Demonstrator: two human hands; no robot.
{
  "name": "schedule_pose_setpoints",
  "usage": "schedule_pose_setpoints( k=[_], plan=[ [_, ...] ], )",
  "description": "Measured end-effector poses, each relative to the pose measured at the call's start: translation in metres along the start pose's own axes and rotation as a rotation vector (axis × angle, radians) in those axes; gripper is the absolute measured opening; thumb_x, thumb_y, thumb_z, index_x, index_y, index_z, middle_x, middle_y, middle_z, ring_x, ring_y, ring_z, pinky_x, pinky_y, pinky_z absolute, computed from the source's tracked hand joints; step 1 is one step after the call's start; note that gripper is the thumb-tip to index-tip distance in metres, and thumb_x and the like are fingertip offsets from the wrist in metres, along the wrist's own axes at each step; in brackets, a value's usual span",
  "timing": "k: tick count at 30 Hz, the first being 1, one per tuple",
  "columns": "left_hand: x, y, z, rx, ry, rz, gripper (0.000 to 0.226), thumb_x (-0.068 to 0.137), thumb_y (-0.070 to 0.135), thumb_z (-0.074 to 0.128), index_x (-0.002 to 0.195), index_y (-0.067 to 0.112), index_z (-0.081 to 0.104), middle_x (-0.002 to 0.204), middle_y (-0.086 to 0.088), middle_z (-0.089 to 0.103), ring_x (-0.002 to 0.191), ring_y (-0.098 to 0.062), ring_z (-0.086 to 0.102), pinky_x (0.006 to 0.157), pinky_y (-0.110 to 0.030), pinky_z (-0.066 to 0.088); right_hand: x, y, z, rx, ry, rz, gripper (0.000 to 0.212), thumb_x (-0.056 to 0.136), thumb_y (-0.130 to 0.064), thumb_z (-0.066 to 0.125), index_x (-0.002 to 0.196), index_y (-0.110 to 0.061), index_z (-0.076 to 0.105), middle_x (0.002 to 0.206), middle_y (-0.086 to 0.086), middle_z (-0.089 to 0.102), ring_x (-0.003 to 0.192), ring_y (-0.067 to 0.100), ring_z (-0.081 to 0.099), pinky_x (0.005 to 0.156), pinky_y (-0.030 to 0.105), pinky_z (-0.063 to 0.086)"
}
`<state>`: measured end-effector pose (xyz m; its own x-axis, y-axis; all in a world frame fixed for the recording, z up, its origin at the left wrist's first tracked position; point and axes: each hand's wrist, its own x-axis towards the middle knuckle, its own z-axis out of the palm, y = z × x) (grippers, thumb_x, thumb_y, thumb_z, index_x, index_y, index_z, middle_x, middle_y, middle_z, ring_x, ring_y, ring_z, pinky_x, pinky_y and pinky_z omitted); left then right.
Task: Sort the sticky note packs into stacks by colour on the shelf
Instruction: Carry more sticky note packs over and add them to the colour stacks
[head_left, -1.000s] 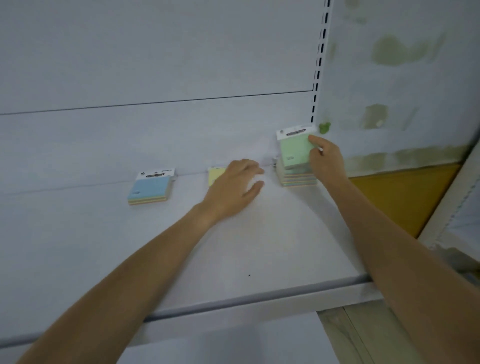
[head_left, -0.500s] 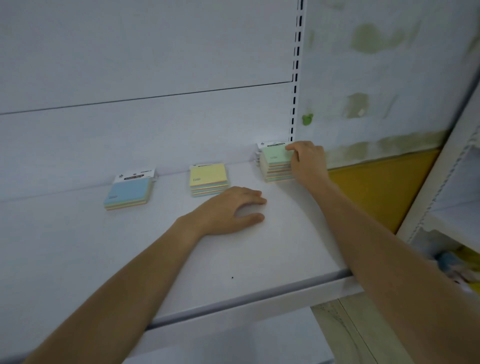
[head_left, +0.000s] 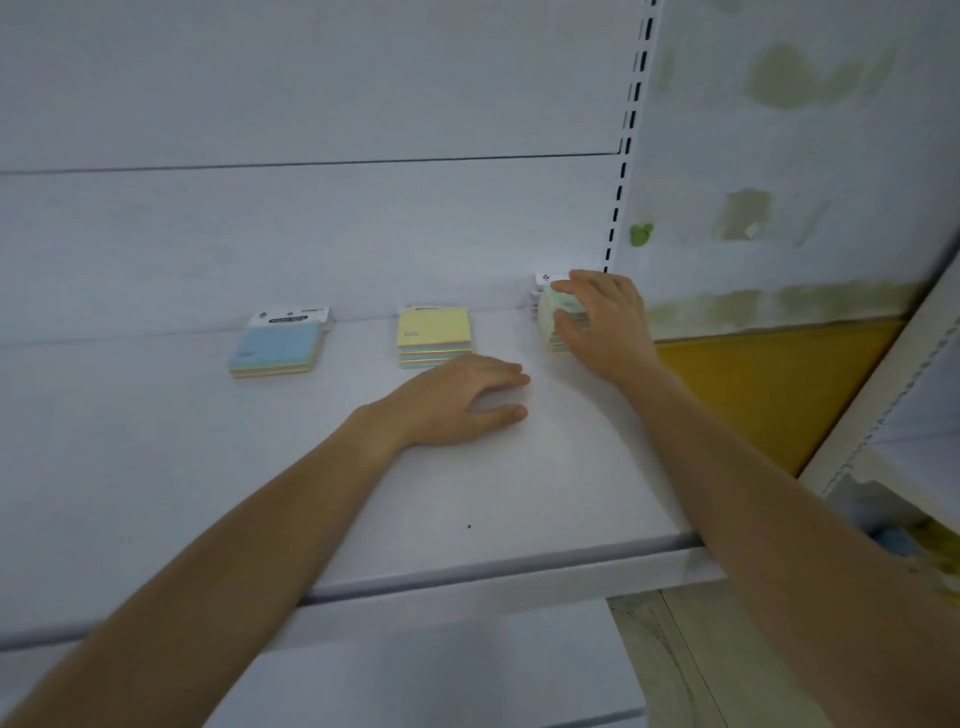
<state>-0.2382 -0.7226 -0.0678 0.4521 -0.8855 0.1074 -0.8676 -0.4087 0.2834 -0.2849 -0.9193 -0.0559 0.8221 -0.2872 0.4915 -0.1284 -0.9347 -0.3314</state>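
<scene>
On the shelf (head_left: 467, 493), three stacks sit along the back, well apart: blue stack (head_left: 275, 351) left, yellow stack (head_left: 435, 335) centre, green stack (head_left: 546, 317) right. Right hand (head_left: 602, 322) grips the green stack, fingers curled over it. Left hand (head_left: 457, 400) rests on the shelf, fingers relaxed, just before the yellow stack.

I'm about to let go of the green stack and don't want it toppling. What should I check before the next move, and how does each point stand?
1. Green stack squared up: cannot tell, the right hand covers most of it.
2. Right hand's hold: ok, fingers curl over the stack.
3. Left hand free: ok, flat on the shelf, holding nothing.
4. Yellow stack settled: ok, flat, apart from the other stacks.
5. Blue stack settled: ok, flat, on its own at the left.
</scene>
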Motion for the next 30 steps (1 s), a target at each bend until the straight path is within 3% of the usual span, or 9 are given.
schedule_pose_setpoints(
  k=[3,9,21,30],
  plan=[
    [-0.013,0.002,-0.011,0.078,0.014,-0.025,0.050,0.091,0.044,0.044,0.137,0.026,0.040,0.150,0.009,0.035,0.139,-0.009,0.028,0.111,-0.020,0.019,-0.001,-0.016,0.005,-0.026,0.008,-0.110,0.058,0.079,-0.043,0.031,0.117,-0.013,0.061,0.128,0.010,0.058,0.121,0.033,0.047,0.106,0.038,0.029],
    [-0.087,-0.035,-0.044,0.211,0.061,-0.083,0.047,0.092,0.044,0.042,0.137,0.028,0.041,0.147,0.008,0.039,0.138,-0.010,0.030,0.110,-0.027,0.028,0.005,-0.096,0.019,-0.057,-0.102,-0.277,0.060,0.079,-0.043,0.027,0.118,-0.012,0.061,0.124,0.011,0.061,0.119,0.036,0.049,0.105,0.044,0.033],
    [-0.344,-0.173,-0.119,0.306,0.222,-0.501,0.044,0.095,0.042,0.034,0.137,0.030,0.039,0.148,0.009,0.038,0.138,-0.011,0.029,0.110,-0.027,0.027,-0.020,-0.380,0.113,0.123,-0.259,-0.493,0.047,0.094,-0.029,0.040,0.140,-0.019,0.034,0.145,0.004,0.040,0.134,0.027,0.029,0.110,0.038,0.024],
    [-0.499,-0.282,-0.165,0.301,0.350,-0.818,0.043,0.095,0.037,0.038,0.134,0.022,0.045,0.145,0.001,0.044,0.137,-0.018,0.034,0.111,-0.035,0.029,-0.024,-0.544,0.195,0.230,-0.459,-0.612,0.047,0.094,-0.033,0.040,0.139,-0.018,0.036,0.145,0.009,0.039,0.135,0.029,0.031,0.111,0.040,0.026]
  ],
)
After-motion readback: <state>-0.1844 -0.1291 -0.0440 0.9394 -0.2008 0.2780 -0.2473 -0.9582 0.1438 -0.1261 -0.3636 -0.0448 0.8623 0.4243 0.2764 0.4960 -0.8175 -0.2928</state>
